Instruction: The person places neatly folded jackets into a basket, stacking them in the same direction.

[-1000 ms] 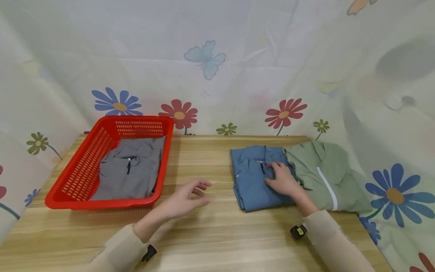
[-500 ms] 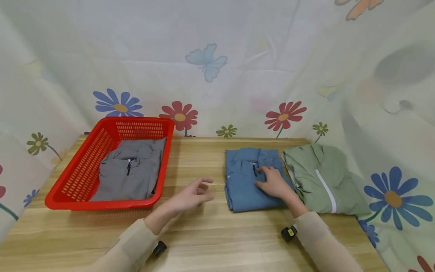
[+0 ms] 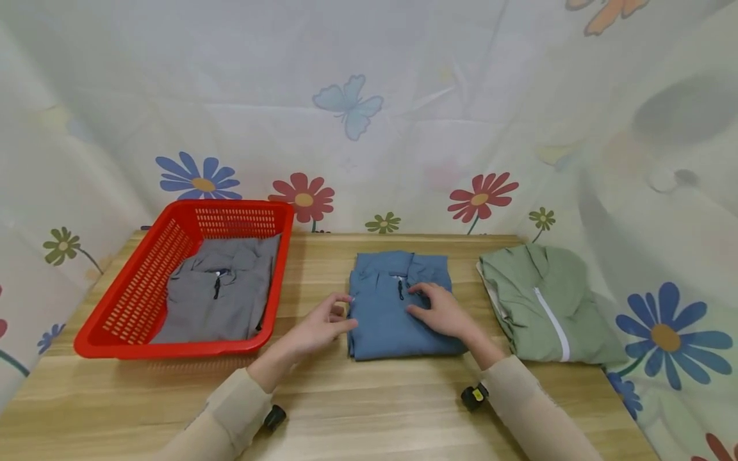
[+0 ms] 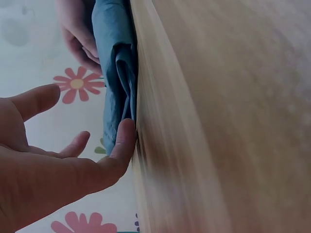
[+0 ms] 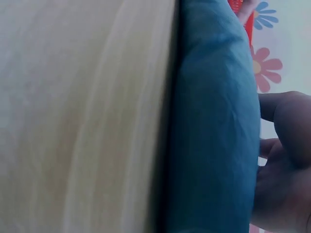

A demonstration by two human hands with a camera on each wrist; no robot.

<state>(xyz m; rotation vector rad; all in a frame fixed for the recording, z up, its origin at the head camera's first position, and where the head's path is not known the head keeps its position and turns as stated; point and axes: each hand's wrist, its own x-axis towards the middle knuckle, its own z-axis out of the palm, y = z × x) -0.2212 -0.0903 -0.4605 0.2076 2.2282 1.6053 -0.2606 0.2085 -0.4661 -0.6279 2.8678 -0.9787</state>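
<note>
A folded blue jacket (image 3: 377,330) with a black zip pull lies on the wooden table in the head view. My right hand (image 3: 442,312) rests on its top, right of the zip, with the fingers loosely bent. At the jacket's left edge is my left hand (image 3: 318,328), thumb and fingers spread apart. In the left wrist view, a fingertip of this hand (image 4: 73,165) comes right up to the folded layers of the jacket (image 4: 114,73). The right wrist view has the jacket's thick near fold (image 5: 214,121), with the right hand (image 5: 286,165) over its top side.
A red plastic basket (image 3: 173,350) stands on the left of the table (image 3: 369,410), holding a folded grey garment (image 3: 216,310) with a zip. On the right lies a folded green jacket (image 3: 533,307) with a white zip. A flower-printed curtain (image 3: 403,160) hangs behind.
My right hand has slid the blue jacket leftward, away from the green jacket and up to my left hand. The left hand has shifted only slightly.
</note>
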